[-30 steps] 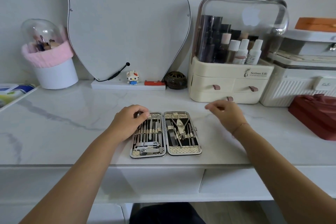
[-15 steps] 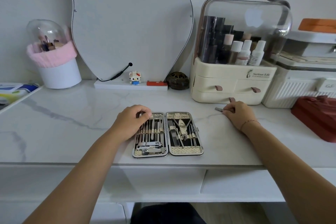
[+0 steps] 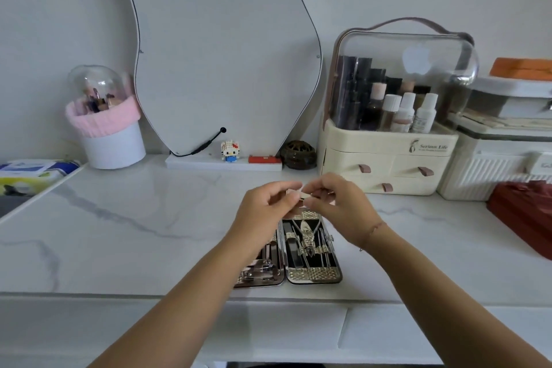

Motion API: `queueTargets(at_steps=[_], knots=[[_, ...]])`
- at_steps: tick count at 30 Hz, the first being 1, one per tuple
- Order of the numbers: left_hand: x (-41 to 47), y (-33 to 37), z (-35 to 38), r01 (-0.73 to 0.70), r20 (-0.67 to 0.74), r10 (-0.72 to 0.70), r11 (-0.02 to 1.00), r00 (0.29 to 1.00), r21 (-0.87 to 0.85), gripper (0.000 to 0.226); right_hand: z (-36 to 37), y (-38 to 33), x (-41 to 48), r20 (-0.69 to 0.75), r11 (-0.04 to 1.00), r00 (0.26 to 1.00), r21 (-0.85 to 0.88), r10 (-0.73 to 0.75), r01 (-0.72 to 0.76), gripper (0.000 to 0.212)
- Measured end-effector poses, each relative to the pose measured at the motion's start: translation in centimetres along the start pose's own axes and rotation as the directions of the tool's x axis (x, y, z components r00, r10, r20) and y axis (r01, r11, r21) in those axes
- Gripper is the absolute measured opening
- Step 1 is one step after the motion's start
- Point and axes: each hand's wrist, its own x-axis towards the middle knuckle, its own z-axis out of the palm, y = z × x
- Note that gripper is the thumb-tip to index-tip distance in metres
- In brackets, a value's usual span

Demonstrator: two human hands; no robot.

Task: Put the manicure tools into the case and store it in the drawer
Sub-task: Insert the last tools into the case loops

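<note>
A slim manicure tool [image 3: 302,195] is being held in the air over the far end of the case [image 3: 313,275], apart from the desk [image 3: 134,218]. It is being pinched at one end by the curled fingers of the left grip [image 3: 263,212] and at the other by the thumb and fingers of the right grip [image 3: 337,206]; its detail is being lost to blur. The case is lying opened flat near the desk's front edge, with metal tools being kept under straps in both halves. Its left half is being partly hidden by the left forearm. A cream drawer organiser [image 3: 385,164] is standing behind, to the right.
</note>
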Motion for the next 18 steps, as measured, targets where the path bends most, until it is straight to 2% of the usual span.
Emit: queueTargets(at_steps=[2, 6, 12, 18], knots=[[-0.2, -0.3, 0.2, 0.021, -0.071, -0.027, 0.996, 0.997, -0.086, 0.017, 0.3, -0.2, -0.1, 0.015, 0.999, 1.0, 0.034, 0.005, -0.006, 0.013], [-0.5, -0.7, 0.1, 0.055, -0.059, -0.065, 0.985, 0.996, -0.164, 0.018, 0.4, 0.3, -0.1, 0.065, 0.996, 0.997, 0.076, 0.039, -0.044, 0.012], [-0.7, -0.5, 0.6, 0.02, -0.058, -0.027, 0.994, 0.998, -0.108, 0.023, 0.5, 0.9, -0.1, 0.084, 0.977, 0.991, 0.181, 0.1, -0.114, 0.009], [-0.8, -0.2, 0.9, 0.057, -0.058, -0.066, 0.988, 0.996, -0.145, 0.016, 0.3, 0.9, -0.4, 0.079, 0.954, 0.99, 0.268, 0.114, -0.131, 0.007]])
